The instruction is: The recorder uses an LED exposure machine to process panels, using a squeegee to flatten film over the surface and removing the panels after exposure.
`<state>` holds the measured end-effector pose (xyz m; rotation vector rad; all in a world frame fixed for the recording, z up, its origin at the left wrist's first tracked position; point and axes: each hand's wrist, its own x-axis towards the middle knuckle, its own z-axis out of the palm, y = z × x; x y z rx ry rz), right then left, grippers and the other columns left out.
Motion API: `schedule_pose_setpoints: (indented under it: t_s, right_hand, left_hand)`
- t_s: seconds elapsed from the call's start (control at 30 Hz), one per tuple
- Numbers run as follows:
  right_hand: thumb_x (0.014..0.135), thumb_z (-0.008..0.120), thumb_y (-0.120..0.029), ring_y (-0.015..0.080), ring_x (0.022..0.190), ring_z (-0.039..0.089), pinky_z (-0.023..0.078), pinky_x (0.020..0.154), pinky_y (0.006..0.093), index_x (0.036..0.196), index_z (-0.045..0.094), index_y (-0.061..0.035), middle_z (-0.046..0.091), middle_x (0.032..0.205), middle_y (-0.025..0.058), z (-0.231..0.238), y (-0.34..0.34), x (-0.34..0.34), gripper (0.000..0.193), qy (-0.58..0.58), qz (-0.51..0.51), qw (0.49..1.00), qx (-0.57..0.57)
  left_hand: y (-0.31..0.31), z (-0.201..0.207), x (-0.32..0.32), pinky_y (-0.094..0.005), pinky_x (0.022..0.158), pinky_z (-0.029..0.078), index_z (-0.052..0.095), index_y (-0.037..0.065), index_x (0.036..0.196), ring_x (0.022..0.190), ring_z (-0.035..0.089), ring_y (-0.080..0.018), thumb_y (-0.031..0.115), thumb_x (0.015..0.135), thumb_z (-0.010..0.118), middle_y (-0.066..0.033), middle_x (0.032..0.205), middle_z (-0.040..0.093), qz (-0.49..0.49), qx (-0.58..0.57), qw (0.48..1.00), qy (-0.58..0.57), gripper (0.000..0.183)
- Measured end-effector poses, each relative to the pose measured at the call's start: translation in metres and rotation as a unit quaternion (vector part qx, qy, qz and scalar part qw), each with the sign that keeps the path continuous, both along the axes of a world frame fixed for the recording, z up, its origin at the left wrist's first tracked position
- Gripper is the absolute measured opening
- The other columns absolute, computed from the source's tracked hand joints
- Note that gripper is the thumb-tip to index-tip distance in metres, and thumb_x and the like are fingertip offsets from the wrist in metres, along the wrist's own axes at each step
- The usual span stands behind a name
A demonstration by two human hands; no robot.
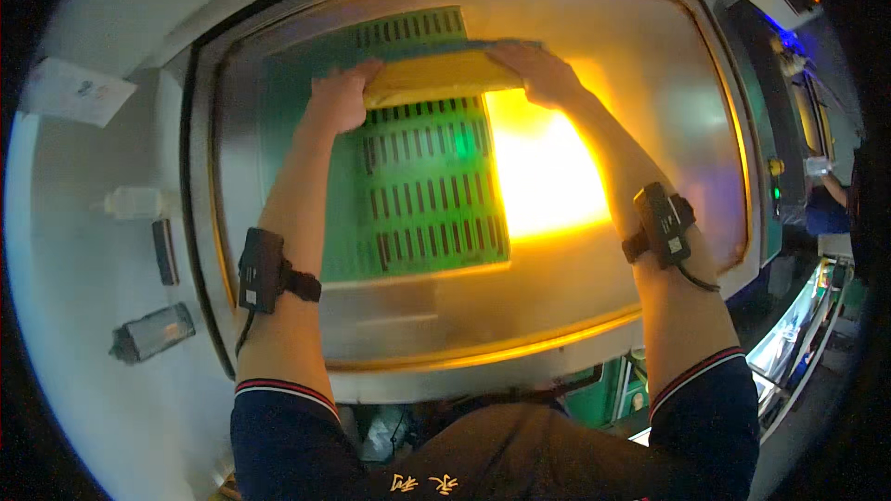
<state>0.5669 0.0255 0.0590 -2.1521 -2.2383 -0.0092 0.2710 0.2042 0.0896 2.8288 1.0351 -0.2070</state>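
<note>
My two hands grip a long yellow bar (pixel 436 79) by its ends and hold it level from left to right. My left hand (pixel 341 98) is closed round the left end, and my right hand (pixel 546 74) is closed over the right end. A bluish-grey edge runs along the bar's far side; its exact kind I cannot make out. Under it lies a green panel (pixel 436 187) with rows of dark slots, and the bar crosses its far part. Whether the bar touches the panel I cannot tell.
A metal-edged frame (pixel 520 332) surrounds the panel's surface. Dazzling yellow light (pixel 549 172) glows right of the panel. On the left ledge are a clear container (pixel 156 332), a dark flat block (pixel 165 251) and paper (pixel 83 91). Dark equipment with lights stands right; another person's arm (pixel 834 189) shows there.
</note>
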Motion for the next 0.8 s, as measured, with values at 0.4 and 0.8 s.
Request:
schedule_pose_setpoints:
  t_s: [0.4, 0.8]
  right_hand:
    - [0.080, 0.046, 0.008, 0.0281, 0.131, 0.046, 0.041, 0.107, 0.0391, 0.145, 0.041, -0.0275, 0.045, 0.147, 0.0026, 0.008, 0.163, 0.075, 0.074, 0.087, -0.071, 0.994, -0.016]
    - [0.077, 0.063, -0.008, 0.0312, 0.133, 0.042, 0.039, 0.107, 0.0511, 0.137, 0.048, -0.0268, 0.047, 0.144, 0.0023, -0.025, 0.021, 0.014, 0.065, -0.031, -0.050, 0.998, 0.020]
  left_hand:
    - [0.174, -0.057, 0.067, -0.0497, 0.096, 0.049, 0.047, 0.022, 0.140, 0.114, 0.058, -0.0389, 0.001, 0.076, 0.062, -0.0187, 0.124, 0.060, -0.040, 0.018, 0.998, -0.042, 0.069]
    - [0.031, -0.023, 0.023, -0.0568, 0.107, 0.036, 0.037, 0.025, 0.145, 0.132, 0.042, -0.0418, 0.002, 0.077, 0.062, -0.0151, 0.136, 0.054, 0.014, -0.035, 0.998, 0.040, 0.076]
